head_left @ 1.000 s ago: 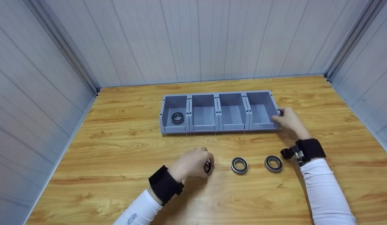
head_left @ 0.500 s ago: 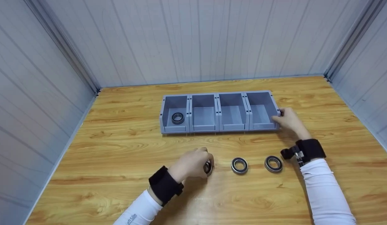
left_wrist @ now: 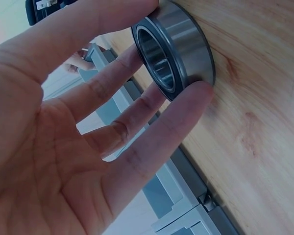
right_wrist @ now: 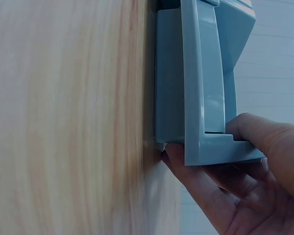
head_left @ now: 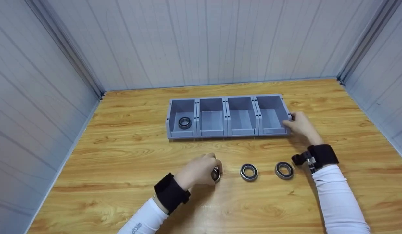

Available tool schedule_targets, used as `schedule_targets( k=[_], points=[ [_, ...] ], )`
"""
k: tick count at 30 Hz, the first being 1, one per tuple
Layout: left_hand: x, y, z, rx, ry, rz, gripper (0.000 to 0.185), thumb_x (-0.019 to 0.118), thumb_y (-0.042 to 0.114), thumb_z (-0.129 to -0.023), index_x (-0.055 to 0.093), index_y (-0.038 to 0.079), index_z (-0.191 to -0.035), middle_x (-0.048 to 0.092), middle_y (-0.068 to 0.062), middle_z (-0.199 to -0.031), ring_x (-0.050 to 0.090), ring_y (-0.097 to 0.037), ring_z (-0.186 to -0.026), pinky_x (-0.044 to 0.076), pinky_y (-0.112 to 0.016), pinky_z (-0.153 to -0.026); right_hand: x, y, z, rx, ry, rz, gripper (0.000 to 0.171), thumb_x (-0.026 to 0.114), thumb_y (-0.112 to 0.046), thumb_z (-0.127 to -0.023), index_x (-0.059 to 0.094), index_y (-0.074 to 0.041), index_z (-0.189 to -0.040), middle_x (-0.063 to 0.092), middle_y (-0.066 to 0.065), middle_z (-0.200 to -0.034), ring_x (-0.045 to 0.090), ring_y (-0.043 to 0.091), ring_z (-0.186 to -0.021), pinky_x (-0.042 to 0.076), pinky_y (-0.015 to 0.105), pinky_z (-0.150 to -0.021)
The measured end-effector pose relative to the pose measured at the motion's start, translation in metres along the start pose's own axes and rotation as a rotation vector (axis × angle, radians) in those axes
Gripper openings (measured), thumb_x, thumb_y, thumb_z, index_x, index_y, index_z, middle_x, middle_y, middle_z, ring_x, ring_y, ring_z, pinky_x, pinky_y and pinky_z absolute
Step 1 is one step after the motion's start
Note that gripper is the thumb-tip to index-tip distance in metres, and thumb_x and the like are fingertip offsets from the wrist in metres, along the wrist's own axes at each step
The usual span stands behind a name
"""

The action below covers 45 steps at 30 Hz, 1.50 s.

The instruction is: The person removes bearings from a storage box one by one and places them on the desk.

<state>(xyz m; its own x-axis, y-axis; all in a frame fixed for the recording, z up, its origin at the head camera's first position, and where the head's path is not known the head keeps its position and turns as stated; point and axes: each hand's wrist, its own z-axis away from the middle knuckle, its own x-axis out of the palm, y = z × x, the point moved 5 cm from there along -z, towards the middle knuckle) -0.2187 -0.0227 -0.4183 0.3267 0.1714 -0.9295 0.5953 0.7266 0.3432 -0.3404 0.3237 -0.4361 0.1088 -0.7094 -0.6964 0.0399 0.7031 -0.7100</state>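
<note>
A steel bearing (left_wrist: pixel 174 49) is stood on its edge on the wooden table (head_left: pixel 123 156), its bore axis lying level along the tabletop and its rim touching the wood; it is pinched across its outer race by the left hand (head_left: pixel 197 170), thumb on one side and fingertips (left_wrist: pixel 198 95) on the other, so that the ring sits just beyond the palm, on the side towards the bins; two more bearings (head_left: pixel 248 171) (head_left: pixel 284 170) are laid flat in a row to its right, apart from each other and untouched; the grey four-bin tray (head_left: pixel 228 133) is set further back, one bearing (head_left: pixel 184 122) already lying in its leftmost compartment; the tray's right end is gripped by the right hand (head_left: pixel 300 125), fingers curled round the corner wall (right_wrist: pixel 210 147); the left hand is the nearer to the loose rings.
</note>
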Motion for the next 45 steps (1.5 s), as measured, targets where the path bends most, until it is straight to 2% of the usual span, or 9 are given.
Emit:
schedule_targets(
  k=[6,17,26,34,41,45],
  points=[
    [0.0,-0.001,0.001,0.0,0.005,0.031,0.027,0.081,0.008,-0.072,0.078,0.015,-0.098,0.067,-0.008,-0.103,0.064,-0.021,-0.091,0.058,-0.034,-0.073,-0.001,0.0,0.001,0.013,-0.003,0.01,0.038,0.057,-0.009,-0.095,0.059,0.015,-0.124,0.065,0.003,-0.079,0.057,0.005,-0.058,0.054,0.02,-0.053],
    [-0.001,0.0,0.004,-0.002,-0.007,0.032,0.031,0.083,0.009,-0.072,0.075,0.014,-0.102,0.066,-0.007,-0.106,0.064,-0.022,-0.096,0.06,-0.037,-0.079,-0.001,0.0,0.001,0.007,-0.005,0.003,0.031,0.056,-0.009,-0.095,0.061,0.013,-0.116,0.059,-0.003,-0.071,0.055,0.006,-0.056,0.052,0.021,-0.052],
    [-0.004,-0.002,0.006,0.007,-0.006,0.034,0.037,0.083,0.009,-0.07,0.074,0.014,-0.106,0.066,-0.007,-0.105,0.064,-0.022,-0.094,0.059,-0.035,-0.076,-0.001,0.001,0.0,0.007,-0.014,0.009,0.037,0.057,-0.009,-0.096,0.059,0.017,-0.122,0.064,0.004,-0.079,0.056,0.005,-0.06,0.052,0.02,-0.053],
    [-0.011,-0.004,0.009,-0.007,-0.005,0.071,0.03,0.079,0.008,-0.078,0.074,0.009,-0.108,0.067,-0.01,-0.106,0.061,-0.019,-0.09,0.056,-0.033,-0.075,-0.002,-0.002,-0.001,-0.057,0.03,0.043,0.029,0.058,-0.005,-0.093,0.061,0.017,-0.111,0.062,0.001,-0.074,0.052,0.001,-0.056,0.048,0.016,-0.052],
    [-0.018,-0.006,0.013,-0.021,-0.007,0.08,0.028,0.076,0.004,-0.08,0.073,0.006,-0.109,0.066,-0.011,-0.105,0.054,-0.016,-0.082,0.051,-0.032,-0.071,-0.001,-0.001,-0.001,-0.03,0.013,0.026,0.03,0.058,-0.006,-0.094,0.06,0.017,-0.113,0.062,0.002,-0.077,0.054,0.003,-0.06,0.05,0.017,-0.053],
    [-0.023,-0.008,0.013,-0.025,-0.007,0.062,0.031,0.08,0.009,-0.08,0.072,0.006,-0.111,0.066,-0.012,-0.106,0.057,-0.019,-0.083,0.055,-0.036,-0.074,-0.001,0.0,-0.001,-0.012,0.004,0.027,0.031,0.058,-0.007,-0.095,0.06,0.017,-0.115,0.062,0.003,-0.079,0.054,0.004,-0.062,0.051,0.017,-0.055]
  ],
)
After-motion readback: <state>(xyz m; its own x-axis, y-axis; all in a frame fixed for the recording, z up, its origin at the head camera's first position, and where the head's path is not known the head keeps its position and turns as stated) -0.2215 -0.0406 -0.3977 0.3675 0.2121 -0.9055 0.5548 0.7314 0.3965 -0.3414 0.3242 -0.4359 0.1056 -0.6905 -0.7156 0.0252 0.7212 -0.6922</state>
